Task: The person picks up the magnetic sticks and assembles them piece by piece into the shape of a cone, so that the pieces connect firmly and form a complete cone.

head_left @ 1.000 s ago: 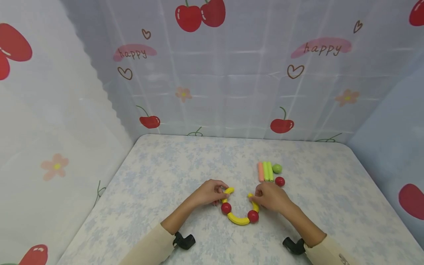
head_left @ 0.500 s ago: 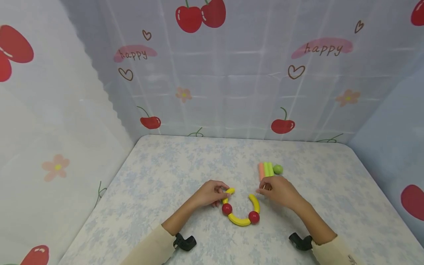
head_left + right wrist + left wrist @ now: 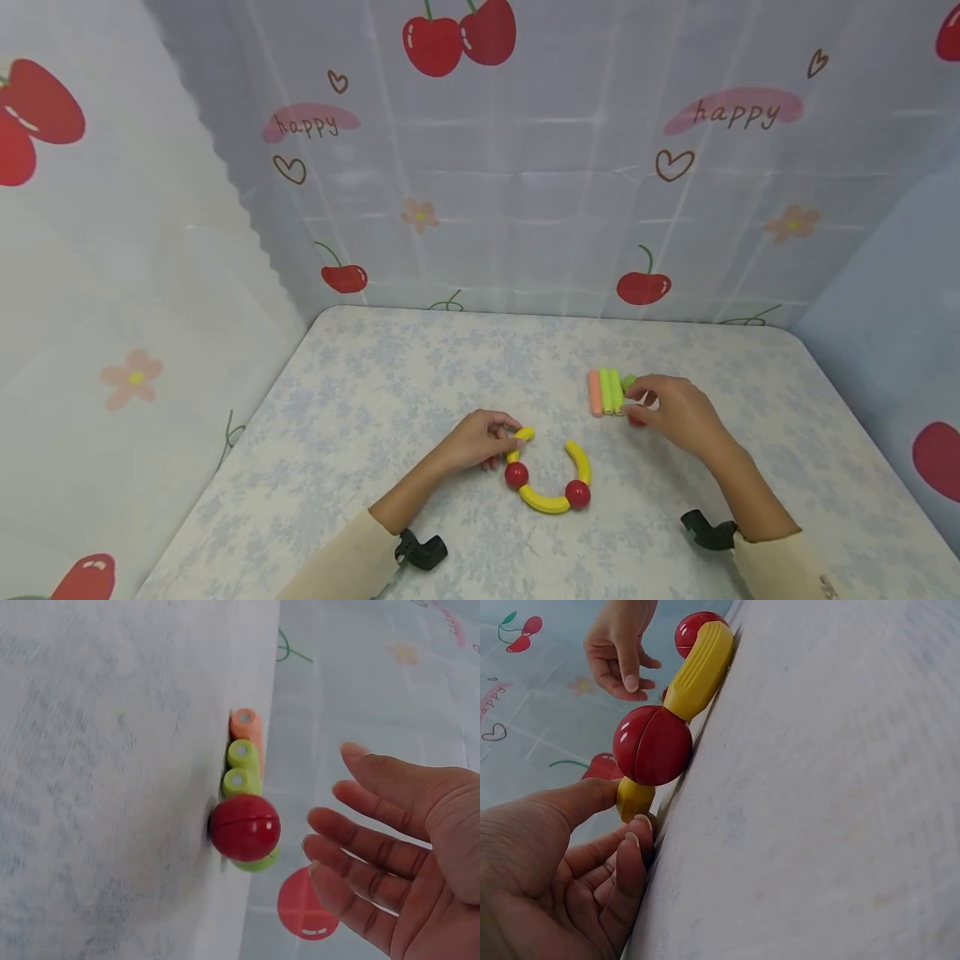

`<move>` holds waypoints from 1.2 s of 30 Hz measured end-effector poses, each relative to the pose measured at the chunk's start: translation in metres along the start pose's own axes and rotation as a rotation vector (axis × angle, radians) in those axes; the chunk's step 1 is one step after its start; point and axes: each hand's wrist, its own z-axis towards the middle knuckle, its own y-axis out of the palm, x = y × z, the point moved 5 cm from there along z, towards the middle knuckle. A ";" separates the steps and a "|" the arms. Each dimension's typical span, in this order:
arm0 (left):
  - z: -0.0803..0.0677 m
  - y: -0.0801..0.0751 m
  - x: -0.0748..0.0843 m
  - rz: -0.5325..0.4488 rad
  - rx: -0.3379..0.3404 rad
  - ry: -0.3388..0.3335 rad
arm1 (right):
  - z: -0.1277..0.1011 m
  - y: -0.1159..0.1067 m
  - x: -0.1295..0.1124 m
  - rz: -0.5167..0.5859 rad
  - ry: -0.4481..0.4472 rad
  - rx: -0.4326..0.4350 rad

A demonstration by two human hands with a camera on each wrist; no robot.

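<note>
I note yellow curved pieces [image 3: 577, 461] joined by red balls [image 3: 516, 475]. One orange stick [image 3: 595, 393], two lime sticks [image 3: 611, 391]. Table [image 3: 420, 392] mottled pale blue-white. Curtain [image 3: 525, 183] printed with red cherries, hearts, flowers.

chain: yellow curved pieces [image 3: 544, 501] joined by two red balls [image 3: 515, 475], U-shaped, flat on counter | its left tip pinched by left hand [image 3: 471, 440] | loose red ball [image 3: 244, 826]: glossy, seamed, just before right hand [image 3: 405, 847] fingertips, untouched, beside sticks
</note>
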 end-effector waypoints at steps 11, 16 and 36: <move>0.003 0.000 -0.006 -0.024 0.019 0.013 | -0.001 0.005 0.018 -0.015 0.083 -0.101; 0.004 0.000 -0.009 -0.024 0.020 0.021 | 0.000 0.010 0.021 0.002 0.102 -0.134; 0.004 0.000 -0.010 -0.022 0.018 0.036 | 0.001 0.020 0.029 0.013 0.102 -0.174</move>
